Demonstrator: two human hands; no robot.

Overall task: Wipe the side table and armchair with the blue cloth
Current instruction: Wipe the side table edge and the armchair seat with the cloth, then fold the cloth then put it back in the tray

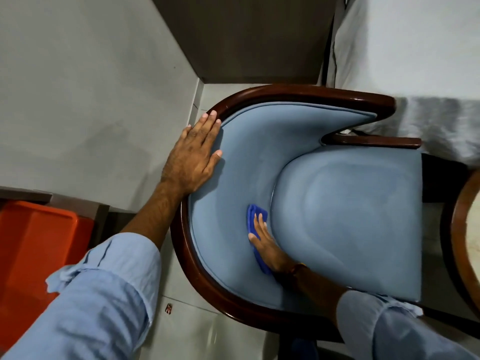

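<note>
Pale blue shirt sleeves (98, 294) fill the near edge of the view, both rolled up on the forearms. From the right sleeve the right hand (267, 249) reaches down into the armchair (259, 157), fingers flat and together, pressing the blue cloth (255, 213) against the inside of the padded backrest — just beside the seam where it meets the seat cushion (358, 211). The cloth is bunched under the palm, with a fold showing past the fingertips and a strip along the thumb side. A dark band sits at that wrist.

Farther up, the left hand (197, 157) lies palm down on the curved top of the backrest, fingers spread and holding nothing, the tips touching the dark polished wooden frame (298, 90) that rims the blue upholstery.

At the left an orange plastic bin (33, 245) stands on the pale floor, near the chair but apart from it. At the right edge a sliver of rounded wooden rim (465, 237) shows — possibly the side table, though I cannot tell. Beyond the chair, white fabric (415, 48) hangs, beside a dark brown panel (246, 37).
</note>
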